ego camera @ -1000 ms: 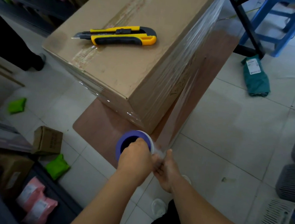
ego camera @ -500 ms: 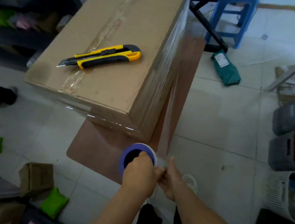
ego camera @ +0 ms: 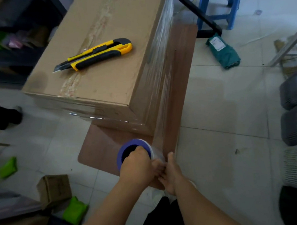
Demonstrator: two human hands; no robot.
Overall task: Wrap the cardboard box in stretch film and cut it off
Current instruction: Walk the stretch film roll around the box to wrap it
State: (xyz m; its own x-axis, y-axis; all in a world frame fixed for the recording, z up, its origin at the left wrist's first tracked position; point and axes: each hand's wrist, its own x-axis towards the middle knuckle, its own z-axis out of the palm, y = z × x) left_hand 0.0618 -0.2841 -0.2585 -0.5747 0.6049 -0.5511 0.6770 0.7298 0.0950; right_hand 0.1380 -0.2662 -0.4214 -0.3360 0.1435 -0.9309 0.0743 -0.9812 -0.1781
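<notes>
Cardboard box (ego camera: 103, 43) on worktop (ego camera: 102, 151); near its corner I see left hand (ego camera: 136, 166) and right hand (ego camera: 172, 174) gripping film roll (ego camera: 135, 152).

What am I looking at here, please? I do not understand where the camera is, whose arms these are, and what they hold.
There is no machine. The camera sits on a person's head and looks down, so the two bare arms are that person's own. The left hand and right hand grip a roll of stretch film with a blue core. A clear sheet runs from it along the side of the cardboard box, which stands on a brown table. A yellow utility knife lies on the box.
</notes>
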